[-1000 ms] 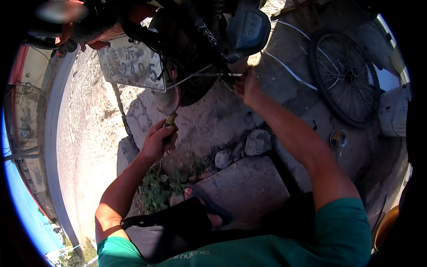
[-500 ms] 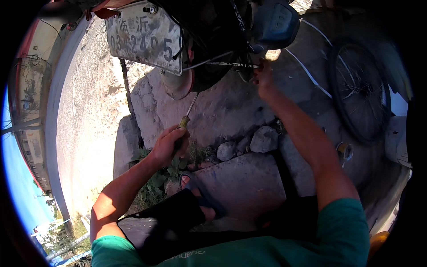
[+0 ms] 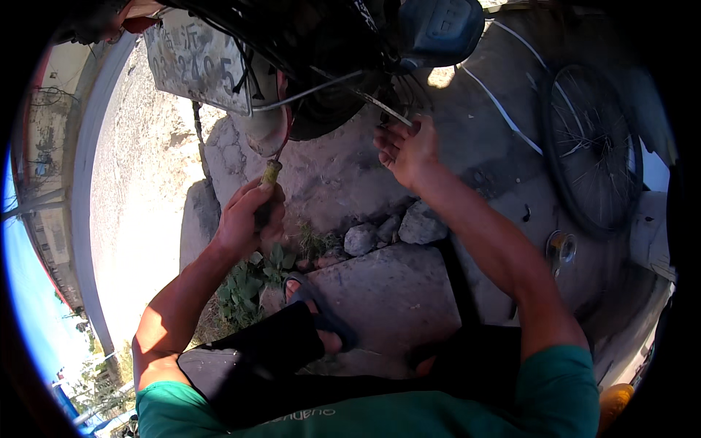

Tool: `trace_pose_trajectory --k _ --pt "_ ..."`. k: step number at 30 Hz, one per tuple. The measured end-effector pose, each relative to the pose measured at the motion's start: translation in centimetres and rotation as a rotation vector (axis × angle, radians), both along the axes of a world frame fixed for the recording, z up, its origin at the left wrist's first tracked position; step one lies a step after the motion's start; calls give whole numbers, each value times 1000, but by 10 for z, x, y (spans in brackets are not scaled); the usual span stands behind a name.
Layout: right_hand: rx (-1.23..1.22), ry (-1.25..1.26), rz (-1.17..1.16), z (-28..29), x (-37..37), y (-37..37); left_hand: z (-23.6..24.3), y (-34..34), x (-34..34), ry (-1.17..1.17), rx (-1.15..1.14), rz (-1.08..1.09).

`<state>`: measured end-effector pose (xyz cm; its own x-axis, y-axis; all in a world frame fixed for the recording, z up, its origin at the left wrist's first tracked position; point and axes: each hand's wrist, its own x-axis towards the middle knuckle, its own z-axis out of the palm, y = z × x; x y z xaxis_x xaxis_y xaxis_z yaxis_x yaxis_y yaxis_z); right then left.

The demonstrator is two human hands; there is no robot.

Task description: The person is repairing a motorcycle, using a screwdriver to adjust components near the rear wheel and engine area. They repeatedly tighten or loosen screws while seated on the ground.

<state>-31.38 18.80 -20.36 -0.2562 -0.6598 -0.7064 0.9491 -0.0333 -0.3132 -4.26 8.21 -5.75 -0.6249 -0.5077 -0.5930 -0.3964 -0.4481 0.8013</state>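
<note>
My left hand (image 3: 247, 215) is wrapped round the worn yellow handle (image 3: 269, 172) of a screwdriver, below the silver exhaust (image 3: 264, 133) of a two-wheeler; its tip is hard to make out. Above hangs a dirty white number plate (image 3: 193, 58). My right hand (image 3: 410, 153), fingers curled, grips the lower end of a thin metal bar (image 3: 383, 106) that slants up among dark cables and rods beside the rear tire (image 3: 321, 120). A blue-grey plastic part (image 3: 438, 33) sits above it.
At right, a loose bicycle wheel (image 3: 591, 153) with white strips (image 3: 500, 117), a round tin (image 3: 561, 248) and a pale bucket (image 3: 650, 230). Rocks (image 3: 422, 223) and weeds (image 3: 244, 288) lie round my sandalled foot (image 3: 321, 314). A sunlit road (image 3: 131, 182) runs along the left.
My right hand has come lower, and the metal bar, nearly level before, now slants down toward me. My left hand has shifted slightly left, still holding the screwdriver.
</note>
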Motion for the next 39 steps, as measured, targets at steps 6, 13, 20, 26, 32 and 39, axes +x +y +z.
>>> trace_pose_trajectory --k 6,13,20,26,32,39 --pt "-164 -270 45 -3 3 -2 -6 24 -2 13 101 -38" --pt "-221 -251 303 -5 0 -15 -16 33 4 -14 43 111" --pt "53 30 565 3 -43 -23 -12 45 -11 -106 -78 140" --pt "192 97 477 -4 -42 -27 -37 50 -29 -72 -280 275" --pt "129 246 128 -38 -25 -40 -25 43 -29 -56 -246 355" --pt "-320 38 -12 -48 -9 -46 -27 74 -54 -62 -286 446"
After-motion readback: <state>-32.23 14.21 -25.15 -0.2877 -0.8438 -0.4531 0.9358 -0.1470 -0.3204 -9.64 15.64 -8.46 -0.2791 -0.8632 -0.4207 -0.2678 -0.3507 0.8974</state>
